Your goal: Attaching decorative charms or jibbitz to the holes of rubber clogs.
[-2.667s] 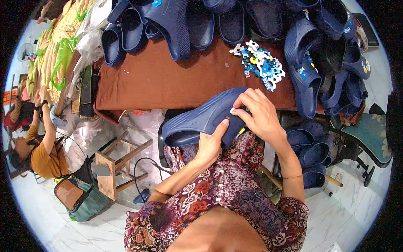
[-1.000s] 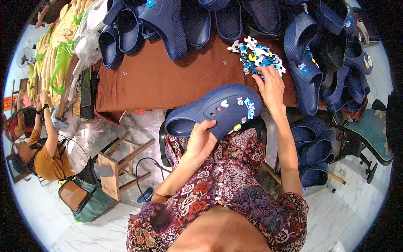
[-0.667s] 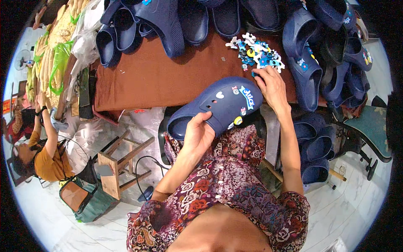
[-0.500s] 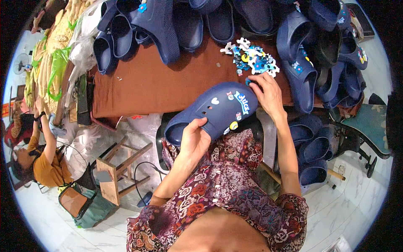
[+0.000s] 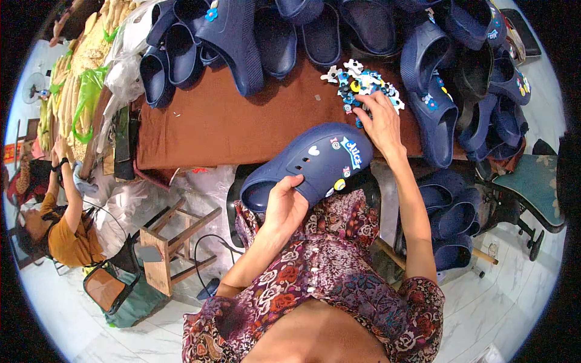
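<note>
Head camera: the left hand point(image 5: 285, 204) grips a navy clog point(image 5: 322, 164), thumb on top, fingers hidden. The right hand point(image 5: 384, 123), thumb and forefinger parted, is at the shoe charms point(image 5: 368, 83).

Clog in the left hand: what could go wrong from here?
The clog could slip or twist, since only the left hand holds it. The right hand is at the loose charms, so it might scatter some across the table. Those charms lie jumbled together, so separating a single one could be awkward.
</note>
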Available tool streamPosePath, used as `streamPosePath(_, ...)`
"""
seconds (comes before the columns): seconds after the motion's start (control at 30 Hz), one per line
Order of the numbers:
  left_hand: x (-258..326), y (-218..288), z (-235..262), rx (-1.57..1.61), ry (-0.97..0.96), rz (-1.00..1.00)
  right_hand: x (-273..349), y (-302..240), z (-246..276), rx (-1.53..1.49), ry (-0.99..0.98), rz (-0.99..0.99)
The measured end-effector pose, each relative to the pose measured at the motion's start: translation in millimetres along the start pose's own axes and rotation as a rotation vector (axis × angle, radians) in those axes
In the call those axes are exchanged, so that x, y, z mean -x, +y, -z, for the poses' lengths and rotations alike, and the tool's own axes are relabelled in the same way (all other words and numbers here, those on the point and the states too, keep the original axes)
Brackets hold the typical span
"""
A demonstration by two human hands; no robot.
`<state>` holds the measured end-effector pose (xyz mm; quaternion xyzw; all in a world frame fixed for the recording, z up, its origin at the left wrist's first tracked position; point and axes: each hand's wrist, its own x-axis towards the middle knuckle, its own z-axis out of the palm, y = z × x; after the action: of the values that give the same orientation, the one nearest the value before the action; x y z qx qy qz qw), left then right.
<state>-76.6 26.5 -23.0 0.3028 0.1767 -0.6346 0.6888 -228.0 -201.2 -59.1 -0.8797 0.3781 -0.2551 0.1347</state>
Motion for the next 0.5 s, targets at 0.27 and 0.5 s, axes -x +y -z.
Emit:
streamPosePath(0.27,0.2,0.7,-1.9,0.011,0.01,0.001,-6.1,5.7,-8.4,0.048,0.048,0.057)
streamPosePath(0.5,-1.5,-5.9,0.6,-0.06,-0.033,-0.023,3.5,1.3,8.0,0.015,0.026,-0.014)
